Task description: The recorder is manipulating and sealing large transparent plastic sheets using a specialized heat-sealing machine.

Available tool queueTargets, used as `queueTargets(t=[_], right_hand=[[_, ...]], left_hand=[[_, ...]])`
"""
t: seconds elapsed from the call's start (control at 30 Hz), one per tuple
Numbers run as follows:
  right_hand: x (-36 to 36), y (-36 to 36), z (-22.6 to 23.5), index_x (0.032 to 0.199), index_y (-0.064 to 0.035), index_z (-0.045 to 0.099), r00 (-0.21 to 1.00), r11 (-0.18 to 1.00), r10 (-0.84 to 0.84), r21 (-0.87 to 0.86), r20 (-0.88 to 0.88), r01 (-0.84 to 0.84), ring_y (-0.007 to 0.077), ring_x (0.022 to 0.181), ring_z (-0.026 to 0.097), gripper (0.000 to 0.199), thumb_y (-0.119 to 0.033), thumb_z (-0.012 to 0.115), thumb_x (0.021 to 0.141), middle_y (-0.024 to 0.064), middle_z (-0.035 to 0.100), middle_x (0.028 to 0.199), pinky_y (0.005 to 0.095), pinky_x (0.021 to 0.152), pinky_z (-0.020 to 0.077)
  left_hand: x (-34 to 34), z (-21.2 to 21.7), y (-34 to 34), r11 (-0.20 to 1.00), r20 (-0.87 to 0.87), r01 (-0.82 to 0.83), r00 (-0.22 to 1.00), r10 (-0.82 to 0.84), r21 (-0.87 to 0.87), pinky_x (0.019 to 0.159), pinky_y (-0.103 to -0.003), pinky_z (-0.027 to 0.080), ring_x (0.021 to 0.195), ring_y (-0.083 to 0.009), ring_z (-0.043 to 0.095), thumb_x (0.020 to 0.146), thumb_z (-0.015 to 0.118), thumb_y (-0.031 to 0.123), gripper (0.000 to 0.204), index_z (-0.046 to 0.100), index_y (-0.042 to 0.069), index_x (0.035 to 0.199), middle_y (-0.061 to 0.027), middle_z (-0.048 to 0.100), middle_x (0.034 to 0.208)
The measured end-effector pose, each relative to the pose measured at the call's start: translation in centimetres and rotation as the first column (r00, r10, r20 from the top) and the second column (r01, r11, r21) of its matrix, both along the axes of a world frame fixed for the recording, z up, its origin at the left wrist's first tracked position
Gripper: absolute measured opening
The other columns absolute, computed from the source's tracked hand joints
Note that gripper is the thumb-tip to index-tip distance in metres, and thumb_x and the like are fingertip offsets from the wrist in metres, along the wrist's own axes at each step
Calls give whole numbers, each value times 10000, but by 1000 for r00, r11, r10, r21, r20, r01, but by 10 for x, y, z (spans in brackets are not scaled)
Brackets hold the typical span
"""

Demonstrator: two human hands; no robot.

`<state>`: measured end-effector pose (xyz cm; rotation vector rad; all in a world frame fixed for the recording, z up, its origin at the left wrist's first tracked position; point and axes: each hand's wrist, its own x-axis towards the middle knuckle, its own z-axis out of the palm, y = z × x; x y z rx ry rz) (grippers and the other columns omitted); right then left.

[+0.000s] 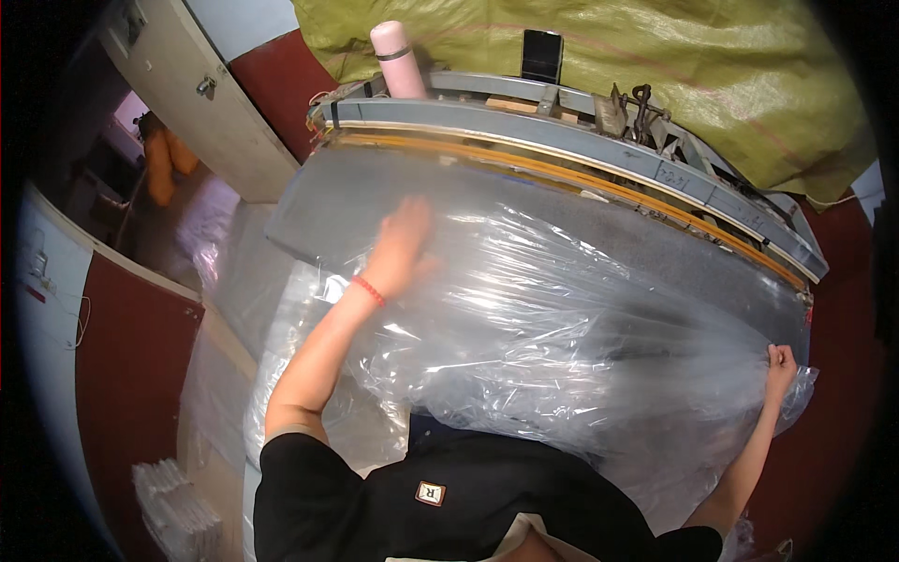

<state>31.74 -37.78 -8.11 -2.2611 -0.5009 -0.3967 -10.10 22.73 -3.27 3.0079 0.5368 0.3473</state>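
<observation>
Head view: clear plastic sheet (524, 309) spread over a grey worktop (342, 201), in front of the person's torso.
Sheet axis: long way runs left to right, slanting down toward the right; narrow gathered end points at the right hand (780, 370), wider loose part to the left and middle.
Creases: fan out leftward from the gathered end; near edge hangs crumpled by the black shirt (543, 487).
Right hand: fingers closed in a pinch on the bunched sheet, past the worktop's right end; a bit of film sticks out beyond the grip.
Left hand (401, 253): motion-blurred, over the sheet's upper left part, fingers toward the far side; cannot tell how far open or whether it grips film. Red bracelet (368, 290) on that wrist.
Worktop: long, same slant as the sheet; bare strip shows along the far side.
Far edge: grey metal beam (524, 131) with an orange strip (581, 171) alongside.
Behind beam: pink bottle (401, 70) at left, dark phone (542, 58) leaning on a yellow-green tarp (693, 75).
Room: door (206, 103) open at upper left; dark red lower wall (131, 337); stacked clear plastic (178, 510) at lower left.
</observation>
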Motion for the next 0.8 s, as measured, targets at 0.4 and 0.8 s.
queueTargets(t=[0.4,0.8], right_hand=[[-6,1,2,673,-26,431,1000,1000,-26,16,12,25,67,563,275,211,-115,589,780,-40,289,605,197,492,279],[2,-7,-3,675,-17,438,997,994,-63,-92,52,67,81,573,293,220,-132,589,785,-29,311,596,200,510,298]], left_hand=[[-2,-11,103,920,195,-205,940,280,-335,924,-346,318,1108,-284,391,702,663,316,591,428,14,1153,-157,496,1117],[50,-34,138,657,458,-49,678,575,-752,629,-198,433,646,-73,520,720,598,-22,192,533,4,899,-5,561,704]])
